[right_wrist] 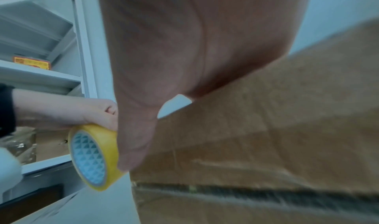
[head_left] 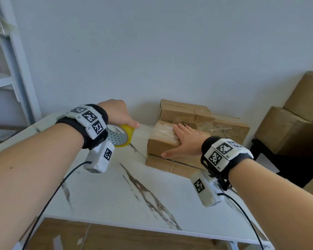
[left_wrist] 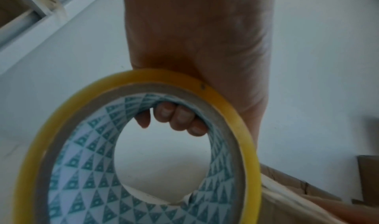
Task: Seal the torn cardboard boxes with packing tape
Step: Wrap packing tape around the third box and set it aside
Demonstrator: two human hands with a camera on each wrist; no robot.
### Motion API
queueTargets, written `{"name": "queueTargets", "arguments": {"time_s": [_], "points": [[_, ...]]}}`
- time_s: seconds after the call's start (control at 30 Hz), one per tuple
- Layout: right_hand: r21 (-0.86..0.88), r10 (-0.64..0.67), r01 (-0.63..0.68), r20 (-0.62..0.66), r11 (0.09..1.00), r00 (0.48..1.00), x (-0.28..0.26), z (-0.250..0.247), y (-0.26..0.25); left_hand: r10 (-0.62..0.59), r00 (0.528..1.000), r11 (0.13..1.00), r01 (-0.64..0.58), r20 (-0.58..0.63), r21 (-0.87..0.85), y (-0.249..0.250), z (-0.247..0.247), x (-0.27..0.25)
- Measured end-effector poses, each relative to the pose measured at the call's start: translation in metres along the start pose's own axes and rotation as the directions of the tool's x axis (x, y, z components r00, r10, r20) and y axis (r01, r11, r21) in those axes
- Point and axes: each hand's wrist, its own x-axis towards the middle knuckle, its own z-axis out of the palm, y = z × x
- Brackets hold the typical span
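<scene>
My left hand (head_left: 122, 117) grips a yellow roll of packing tape (head_left: 124, 136) just left of the boxes, above the table. Its fingers (left_wrist: 176, 117) curl through the patterned core of the roll (left_wrist: 242, 130). A clear strip of tape (head_left: 145, 128) runs from the roll to the top of a small cardboard box (head_left: 161, 143). My right hand (head_left: 185, 139) lies flat on that box, fingers straight, pressing the taped top. The small box sits on a flatter box (head_left: 170, 166). In the right wrist view the palm (right_wrist: 194, 49) rests on the box (right_wrist: 266, 122), with the roll (right_wrist: 94, 156) to the left.
A bigger torn, taped box (head_left: 211, 121) stands behind, against the wall. The white marble table (head_left: 116, 195) reaches to its front edge. White shelving (head_left: 11, 78) stands at left. Large stacked cardboard boxes (head_left: 296, 127) sit on a black stand (head_left: 278, 166) at right. Cables hang from both wrists.
</scene>
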Motion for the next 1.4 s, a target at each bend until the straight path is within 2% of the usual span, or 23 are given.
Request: {"name": "queueTargets", "arguments": {"time_s": [0.1, 0.23, 0.43, 0.63, 0.8, 0.97, 1.2, 1.4], "points": [[-0.009, 0.041, -0.041, 0.013, 0.999, 0.999, 0.012, -0.008, -0.011, 0.011, 1.000, 1.000, -0.012, -0.004, -0.028, -0.003, 0.003, -0.001], [0.024, 0.025, -0.025, 0.008, 0.999, 1.000, 0.018, -0.020, -0.038, 0.018, 1.000, 0.999, -0.018, -0.019, -0.043, -0.007, 0.005, 0.001], [-0.071, 0.042, -0.036, 0.087, 0.997, 0.995, 0.035, -0.031, -0.057, 0.028, 1.000, 0.997, -0.028, -0.005, -0.076, -0.011, 0.005, 0.004], [0.000, 0.023, -0.023, 0.074, 1.000, 0.997, 0.042, -0.027, -0.066, 0.042, 0.999, 0.991, -0.041, 0.003, -0.125, -0.020, 0.007, 0.008], [0.208, -0.126, 0.132, -0.041, 0.969, 0.991, 0.028, -0.046, -0.075, 0.042, 0.998, 0.977, -0.051, -0.048, -0.205, -0.026, -0.009, 0.005], [0.365, -0.192, 0.254, -0.199, 0.896, 0.961, 0.013, -0.068, -0.076, 0.006, 0.997, 0.937, -0.031, -0.071, -0.349, -0.026, -0.034, -0.006], [0.557, -0.153, 0.351, -0.371, 0.752, 0.916, -0.004, -0.067, -0.058, -0.007, 0.989, 0.898, -0.059, -0.148, -0.437, -0.010, -0.090, -0.036], [0.639, -0.116, 0.376, -0.410, 0.671, 0.905, -0.014, -0.056, -0.030, 0.023, 0.999, 0.870, -0.039, -0.040, -0.491, 0.009, -0.096, -0.043]]}}
